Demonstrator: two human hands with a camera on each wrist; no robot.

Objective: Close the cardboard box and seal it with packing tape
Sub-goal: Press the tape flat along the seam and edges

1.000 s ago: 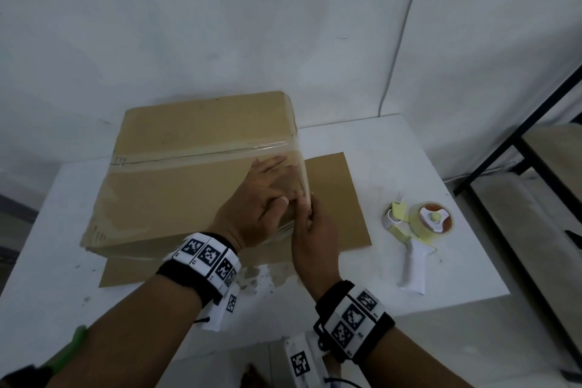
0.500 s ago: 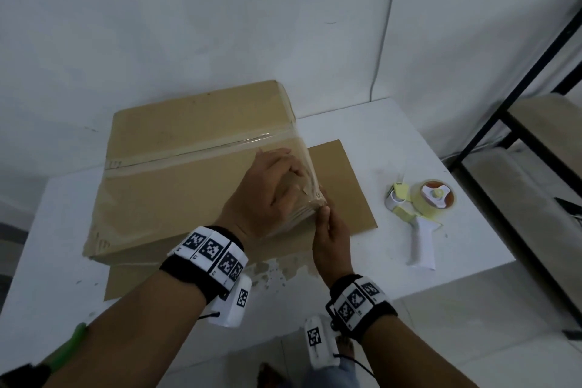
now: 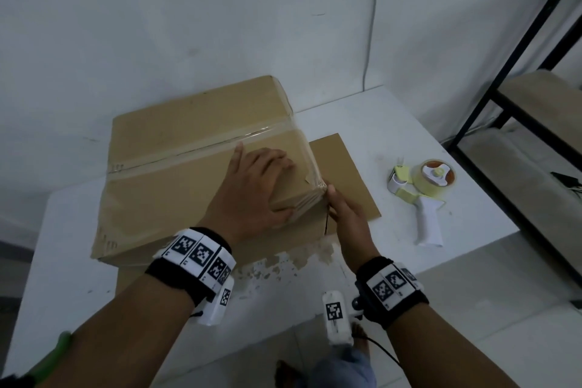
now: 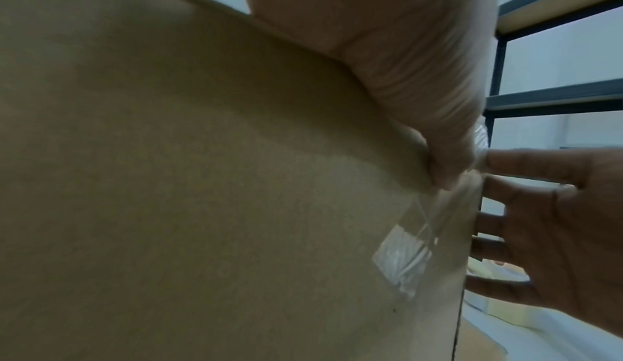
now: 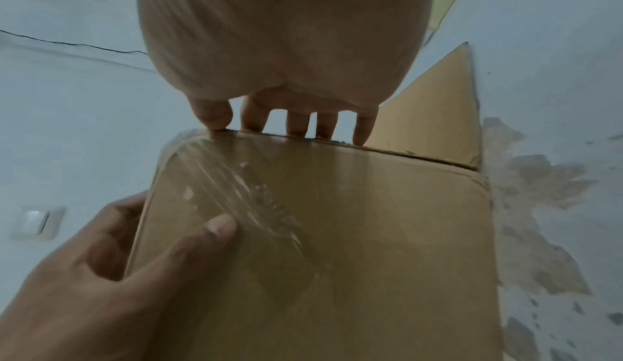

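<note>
While the box (image 3: pixel 195 167) sits left of centre on the table (image 3: pixel 393 123), my left hand (image 3: pixel 252 192) lies flat on its top, thumb on the near face over the wrinkled tape (image 5: pixel 249 193) (corner still lumpy). My right hand (image 3: pixel 346 214), fingers straight, presses the right side, nearest the tape gun (image 3: pixel 422 192).

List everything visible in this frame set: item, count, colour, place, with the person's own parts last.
cardboard box: one, brown, on the table's left half, flaps shut
packing tape: clear strips along the top seam and over the near right corner
tape dispenser: one, white handle, yellowish roll, on the table right of the box
flat cardboard sheet: one, brown, under the box
table: one, white, worn patch at the near edge
shelving rack: one, black frame, far right
left hand: flat on the box top, thumb over the near edge
right hand: fingers straight against the box's right side
</note>
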